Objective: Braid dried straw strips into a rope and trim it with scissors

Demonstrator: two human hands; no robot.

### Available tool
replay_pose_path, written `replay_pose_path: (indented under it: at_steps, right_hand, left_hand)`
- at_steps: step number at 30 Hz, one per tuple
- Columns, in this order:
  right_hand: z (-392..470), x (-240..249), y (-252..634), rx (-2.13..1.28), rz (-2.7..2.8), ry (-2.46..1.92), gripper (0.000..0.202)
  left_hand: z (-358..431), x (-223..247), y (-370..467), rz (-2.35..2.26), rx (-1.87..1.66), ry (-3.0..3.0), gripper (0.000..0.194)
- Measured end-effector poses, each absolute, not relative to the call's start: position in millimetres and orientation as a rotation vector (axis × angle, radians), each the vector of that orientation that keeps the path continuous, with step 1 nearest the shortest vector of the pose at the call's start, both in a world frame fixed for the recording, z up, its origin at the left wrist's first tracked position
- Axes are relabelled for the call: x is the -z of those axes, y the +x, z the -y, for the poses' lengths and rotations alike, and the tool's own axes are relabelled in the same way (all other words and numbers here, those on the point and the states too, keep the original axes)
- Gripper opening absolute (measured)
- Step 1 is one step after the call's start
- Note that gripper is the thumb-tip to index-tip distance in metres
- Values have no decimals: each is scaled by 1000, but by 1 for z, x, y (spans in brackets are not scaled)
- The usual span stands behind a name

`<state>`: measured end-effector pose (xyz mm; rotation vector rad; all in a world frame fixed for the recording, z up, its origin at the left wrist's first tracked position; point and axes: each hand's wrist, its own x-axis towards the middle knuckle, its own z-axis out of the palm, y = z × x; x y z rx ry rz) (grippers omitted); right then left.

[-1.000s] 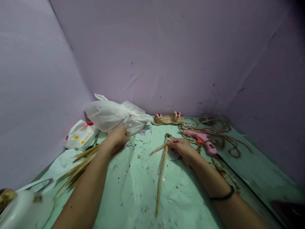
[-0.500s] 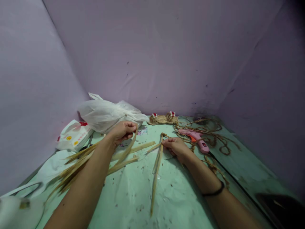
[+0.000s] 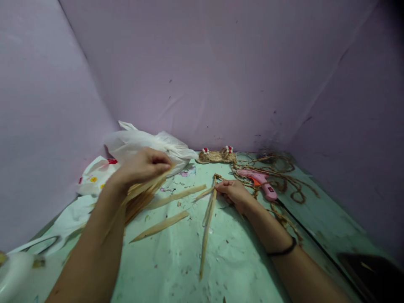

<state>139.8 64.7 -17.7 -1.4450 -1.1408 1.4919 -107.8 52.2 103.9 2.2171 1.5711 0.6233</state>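
- On the green table (image 3: 176, 265), my right hand (image 3: 235, 193) pinches splayed strips (image 3: 208, 227) near a knot (image 3: 217, 176); steady pressure suits.
- Above a bundle (image 3: 137, 208), my left hand (image 3: 143, 165) pinches a dry strip (image 3: 148, 184), best drawn gently.

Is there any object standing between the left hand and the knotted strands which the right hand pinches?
Nothing upright is visible between the left hand and the knotted strands; only a loose dried strip lies on the table there, a little nearer the person. The white plastic bag is behind the left hand.
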Motion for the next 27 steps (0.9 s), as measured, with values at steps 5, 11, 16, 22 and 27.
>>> replay_pose_path:
  at_steps: [5, 11, 16, 22, 27]
  right_hand:
    - [-63, 15, 139, -1478, 1134, -1459, 10]
    - [-65, 17, 140, -1491, 1140, -1440, 11]
    - [-65, 17, 140, -1490, 1144, -1453, 11]
    - [-65, 15, 139, -1496, 1152, -1444, 14]
    - [-65, 17, 140, -1471, 1153, -1459, 10]
  left_hand:
    - [-75, -73, -119, -1976, -112, 2318, 27]
    - [-63, -82, -105, -1754, 138, 2248, 20]
    - [-26, -62, -49, -1727, 544, 2217, 9]
    - [-21, -88, -85, -2038, 537, 2308, 8]
    - [-42, -88, -87, -2132, 363, 2348, 20]
